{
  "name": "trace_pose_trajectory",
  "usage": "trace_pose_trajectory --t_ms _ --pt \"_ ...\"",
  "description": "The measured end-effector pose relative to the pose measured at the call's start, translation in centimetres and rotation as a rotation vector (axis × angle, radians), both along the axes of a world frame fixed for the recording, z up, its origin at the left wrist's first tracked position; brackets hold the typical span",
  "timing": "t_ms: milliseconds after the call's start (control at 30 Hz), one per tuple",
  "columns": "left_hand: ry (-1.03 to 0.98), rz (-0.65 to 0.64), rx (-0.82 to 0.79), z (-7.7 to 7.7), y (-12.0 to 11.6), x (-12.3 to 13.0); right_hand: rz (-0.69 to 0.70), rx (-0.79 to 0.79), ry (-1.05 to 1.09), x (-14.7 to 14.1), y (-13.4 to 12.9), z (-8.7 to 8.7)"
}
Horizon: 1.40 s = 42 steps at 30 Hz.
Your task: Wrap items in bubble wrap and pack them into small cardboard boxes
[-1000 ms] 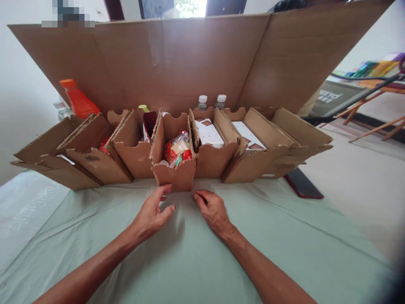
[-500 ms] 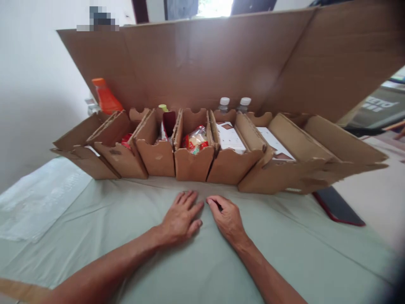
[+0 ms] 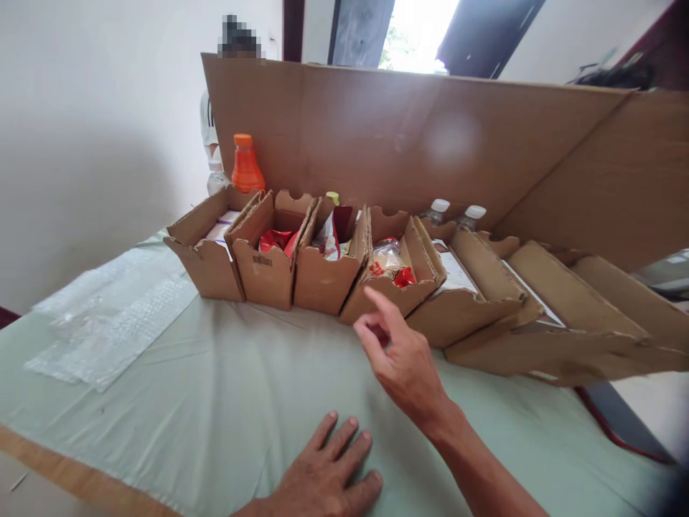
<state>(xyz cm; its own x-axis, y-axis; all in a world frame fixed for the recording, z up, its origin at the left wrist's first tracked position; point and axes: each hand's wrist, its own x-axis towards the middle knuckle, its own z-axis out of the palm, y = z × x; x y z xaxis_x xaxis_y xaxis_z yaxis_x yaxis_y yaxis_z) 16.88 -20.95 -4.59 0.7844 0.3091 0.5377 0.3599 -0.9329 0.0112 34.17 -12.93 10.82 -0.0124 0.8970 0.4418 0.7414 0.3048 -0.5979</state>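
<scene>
Currently, the left hand (image 3: 331, 470) lies palm down at the bottom centre of the frame, fingers spread on the pale green cloth (image 3: 226, 388), gripping nothing. The right hand (image 3: 403, 359), right of centre, stretches its index finger forward while the other fingers curl loosely; nothing shows in its grasp. That finger overlaps the front of a cardboard box (image 3: 351, 306) in the middle of the frame, though whether it touches cannot be told. Inside this box sits a red and clear packet (image 3: 388, 258). In the row left of centre, another box holds a red bag (image 3: 275, 241). An orange bottle (image 3: 246, 171) stands at upper left, before a large cardboard panel (image 3: 366, 122). Bubble wrap (image 3: 118, 316) lies flat at the left.
</scene>
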Motion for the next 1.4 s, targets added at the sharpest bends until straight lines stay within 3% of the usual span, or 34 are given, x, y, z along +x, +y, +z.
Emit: trace_pose_trajectory --t_ms 67,133,267,367,467,600,700,800,833,900,967,1033,1100,1200,1267,1400 --pt "-0.089 0.022 -0.002 -0.3 -0.2 0.4 0.021 -0.022 -0.078 -2.1 2.9 2.5" --pt "-0.154 0.027 -0.016 -0.8 -0.4 0.8 0.0 -0.087 -0.175 -3.7 5.7 3.9" --pt "-0.18 -0.032 -0.121 -1.0 -0.4 1.1 -0.103 -0.212 -0.304 -5.1 9.3 3.8" --pt "-0.288 -0.059 -0.352 0.8 0.3 0.3 -0.132 -0.191 -0.304 -5.4 9.3 3.3" --pt "-0.596 0.122 -0.515 3.9 1.3 -1.8 -0.143 -0.167 -0.294 -5.8 6.5 3.4" --pt "-0.9 0.442 -0.568 6.8 1.9 -5.9 -0.075 -0.135 -0.261 -6.3 -1.9 2.9" --pt "-1.002 0.592 -0.617 7.2 1.2 -9.0 0.027 -0.062 -0.226 -5.3 -9.6 2.2" --pt "-1.037 0.626 -0.692 7.0 -0.2 -10.7 0.036 0.031 -0.212 -2.3 -15.8 1.4" --pt "-1.029 0.627 -0.713 7.0 -0.7 -10.8 -0.013 0.052 -0.194 -1.0 -17.4 1.1" --pt "-0.999 0.615 -0.748 7.0 -1.7 -10.6 -0.235 0.087 -0.085 1.4 -19.6 0.4" --pt "-0.976 0.582 -0.782 7.1 -2.5 -9.8 -0.508 0.131 0.141 3.3 -21.3 -0.4" --pt "-0.967 0.552 -0.818 7.0 -3.2 -9.0 -0.643 0.182 0.344 4.3 -22.7 -1.1" --pt "-0.967 0.556 -0.87 6.7 -3.4 -8.5 -0.563 0.118 0.359 4.5 -23.8 -2.1" --pt "-0.962 0.592 -0.996 6.0 -3.1 -8.4 -0.328 -0.1 0.135 3.6 -24.8 -4.8" --pt "-0.904 0.577 -1.104 5.5 -2.7 -8.6 -0.224 -0.147 0.026 2.2 -24.5 -7.1" --pt "-0.793 0.58 -1.181 4.9 -2.5 -8.6 -0.238 -0.098 0.019 -0.3 -22.4 -10.3"
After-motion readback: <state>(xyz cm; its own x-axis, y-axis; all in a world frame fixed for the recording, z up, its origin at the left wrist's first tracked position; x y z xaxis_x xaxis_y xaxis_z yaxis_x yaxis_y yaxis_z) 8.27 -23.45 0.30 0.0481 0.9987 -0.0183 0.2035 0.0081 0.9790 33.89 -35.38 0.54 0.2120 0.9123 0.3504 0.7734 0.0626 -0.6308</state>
